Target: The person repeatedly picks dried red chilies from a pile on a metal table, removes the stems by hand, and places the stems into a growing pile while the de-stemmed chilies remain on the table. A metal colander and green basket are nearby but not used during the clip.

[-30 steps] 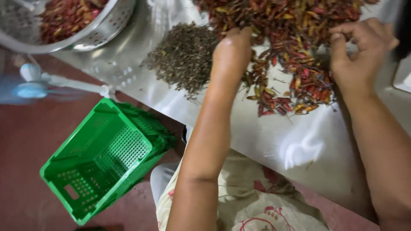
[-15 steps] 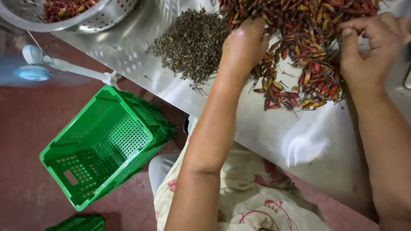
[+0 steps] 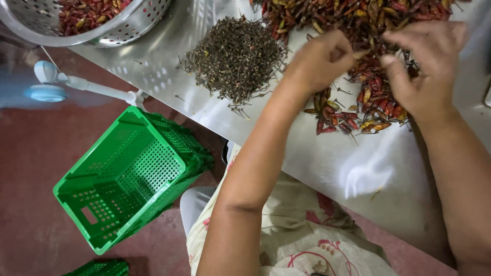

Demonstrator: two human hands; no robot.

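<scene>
the left hand (image 3: 322, 59) and the right hand (image 3: 422, 61) meet over the pile of dried red chillies (image 3: 368, 97) on the steel bench (image 3: 327, 158), both with fingers curled shut, pinching what looks like a single chilli between them (blur hides the exact grip). just left of the chillies lies a dark heap of stems (image 3: 235, 56), apart from them, and a perforated metal colander (image 3: 102, 20) with more chillies stands at the bench's far left corner. on the red floor below lie a tilted green plastic crate (image 3: 128, 179) and a small white fan (image 3: 48, 82).
</scene>
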